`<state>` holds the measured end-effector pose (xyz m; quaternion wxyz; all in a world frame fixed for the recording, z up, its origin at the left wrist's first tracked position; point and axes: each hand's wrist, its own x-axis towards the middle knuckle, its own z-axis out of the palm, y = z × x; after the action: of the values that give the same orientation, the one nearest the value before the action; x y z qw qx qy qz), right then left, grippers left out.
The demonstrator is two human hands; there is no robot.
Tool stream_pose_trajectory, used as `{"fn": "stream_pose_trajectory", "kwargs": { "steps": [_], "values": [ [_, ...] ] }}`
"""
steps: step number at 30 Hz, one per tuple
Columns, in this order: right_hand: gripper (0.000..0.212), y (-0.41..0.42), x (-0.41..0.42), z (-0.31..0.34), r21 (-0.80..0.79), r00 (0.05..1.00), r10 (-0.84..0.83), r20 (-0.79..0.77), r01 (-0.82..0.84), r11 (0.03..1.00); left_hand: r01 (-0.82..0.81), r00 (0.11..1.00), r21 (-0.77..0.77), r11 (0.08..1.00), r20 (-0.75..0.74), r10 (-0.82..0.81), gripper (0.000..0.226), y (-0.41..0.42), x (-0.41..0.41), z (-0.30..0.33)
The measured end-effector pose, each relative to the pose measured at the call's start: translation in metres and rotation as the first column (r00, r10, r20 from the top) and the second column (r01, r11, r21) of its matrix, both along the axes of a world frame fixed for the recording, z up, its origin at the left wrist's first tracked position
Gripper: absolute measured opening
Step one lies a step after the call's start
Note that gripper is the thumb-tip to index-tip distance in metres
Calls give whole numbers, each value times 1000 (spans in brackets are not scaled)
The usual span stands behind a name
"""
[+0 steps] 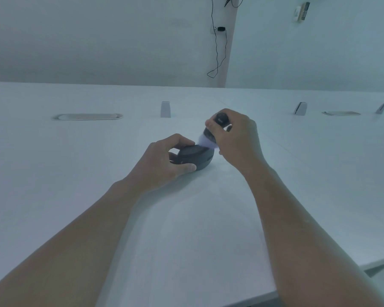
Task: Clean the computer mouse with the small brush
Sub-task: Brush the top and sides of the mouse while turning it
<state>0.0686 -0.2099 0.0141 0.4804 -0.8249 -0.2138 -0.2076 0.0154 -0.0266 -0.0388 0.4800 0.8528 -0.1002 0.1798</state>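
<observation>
A dark grey computer mouse (196, 156) lies on the white table (186, 218) near the middle of the view. My left hand (164, 161) grips it from the left, thumb on the near side and fingers over the far side. My right hand (235, 138) holds a small brush (221, 119) with a black handle, tilted toward me. The brush's white bristles (206, 141) touch the top right of the mouse. Part of the handle is hidden under my fingers.
Flat oval cable covers are set into the table at the back left (88, 116) and back right (340, 113). Small grey brackets (165, 109) (300, 108) stand along the back. A black cable (217, 52) hangs on the wall. The table's front edge runs at lower right (319, 278).
</observation>
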Motion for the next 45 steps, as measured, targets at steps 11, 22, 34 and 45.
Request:
{"fn": "stream_pose_trajectory", "kwargs": {
  "steps": [11,22,34,45],
  "values": [
    [20,2,5,-7,19,995,-56,-81,58,998,-74,994,37,997,84,71,39,-1,3,-2],
    [35,4,7,-10,16,981,-31,-189,34,999,-3,1000,152,988,30,-2,64,3,1,-2],
    [28,6,1,-4,177,999,-51,1,49,983,-49,999,280,959,28,43,23,4,3,2],
    [24,15,-9,-5,-34,995,40,94,-37,999,-147,983,281,948,151,107,13,4,3,-3]
  ]
}}
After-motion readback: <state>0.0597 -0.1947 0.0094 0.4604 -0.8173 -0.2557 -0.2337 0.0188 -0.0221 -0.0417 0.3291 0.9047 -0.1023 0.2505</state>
